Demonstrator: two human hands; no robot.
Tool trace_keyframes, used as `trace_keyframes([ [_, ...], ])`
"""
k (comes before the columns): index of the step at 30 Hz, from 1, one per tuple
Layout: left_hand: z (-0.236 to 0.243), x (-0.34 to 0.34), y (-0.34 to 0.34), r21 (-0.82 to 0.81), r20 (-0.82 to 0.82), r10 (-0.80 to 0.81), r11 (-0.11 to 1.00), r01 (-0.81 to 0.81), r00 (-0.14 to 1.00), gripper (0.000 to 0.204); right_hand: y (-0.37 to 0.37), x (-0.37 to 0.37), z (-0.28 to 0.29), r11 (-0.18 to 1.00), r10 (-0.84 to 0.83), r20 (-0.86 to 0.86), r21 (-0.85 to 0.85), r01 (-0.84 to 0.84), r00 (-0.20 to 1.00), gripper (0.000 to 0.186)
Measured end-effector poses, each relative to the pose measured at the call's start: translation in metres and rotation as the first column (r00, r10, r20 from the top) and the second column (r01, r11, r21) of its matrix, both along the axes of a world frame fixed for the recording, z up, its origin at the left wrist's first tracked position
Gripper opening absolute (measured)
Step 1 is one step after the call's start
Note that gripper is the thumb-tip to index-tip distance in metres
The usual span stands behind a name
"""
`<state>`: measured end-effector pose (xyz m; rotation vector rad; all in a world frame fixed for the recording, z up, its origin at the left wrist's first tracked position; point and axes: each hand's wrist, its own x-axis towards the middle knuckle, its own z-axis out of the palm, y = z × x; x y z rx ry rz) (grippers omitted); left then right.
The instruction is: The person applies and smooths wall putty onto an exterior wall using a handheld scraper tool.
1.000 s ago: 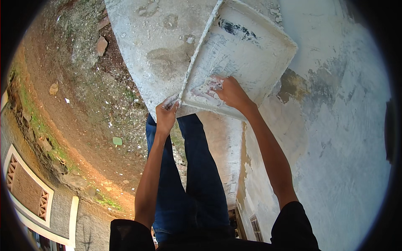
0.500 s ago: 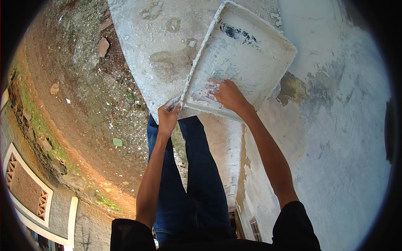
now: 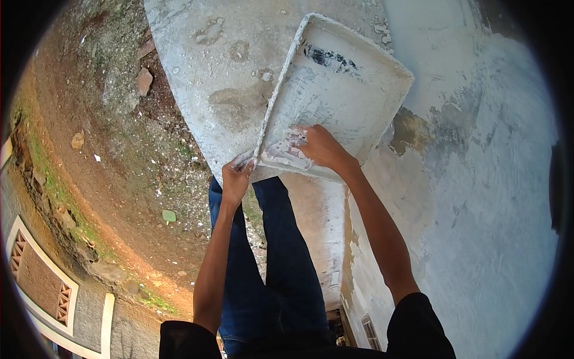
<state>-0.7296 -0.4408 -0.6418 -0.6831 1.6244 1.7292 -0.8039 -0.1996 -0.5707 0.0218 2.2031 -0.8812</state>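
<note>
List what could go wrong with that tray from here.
1. The left hand grips the shallow rectangular tray at one near corner, so the tray might twist or tip if the right hand presses hard.
2. The bare right hand is down at the white paste, which might irritate skin or make its grip slippery.
3. The tray's rim is crusted, so hardened bits could break off into the paste.

the head-worn fisheye camera looked steeply down along the person's own body (image 3: pixel 287 257), upright, straight edges bowing toward the rim. it took in the forearms (image 3: pixel 382 239) from close up, the tray (image 3: pixel 353 96) slightly farther off and the wall (image 3: pixel 484 209) at right.
</note>
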Motion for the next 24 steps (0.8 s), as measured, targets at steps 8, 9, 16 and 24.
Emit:
trace_keyframes([
  [8,-0.001,-0.002,-0.001,0.01,-0.024,-0.023,1.0,0.023,0.999,0.024,0.054,0.002,0.006,0.957,-0.288,0.01,0.03,0.287,0.958,0.042],
  [9,0.0,-0.002,-0.002,0.003,-0.033,-0.034,0.999,0.034,0.999,0.024,0.055,-0.001,0.008,0.964,-0.265,-0.127,0.001,0.267,0.956,0.041],
  [16,0.004,-0.009,-0.002,0.008,-0.031,-0.074,0.997,0.074,0.997,0.023,0.096,-0.035,0.002,0.786,-0.613,-0.205,-0.068,0.614,0.763,0.034],
  [24,0.021,-0.033,-0.006,-0.074,-0.049,-0.29,0.955,0.286,0.956,0.026,0.072,-0.035,-0.022,0.43,-0.9,-0.051,-0.252,0.867,0.432,0.025],
])
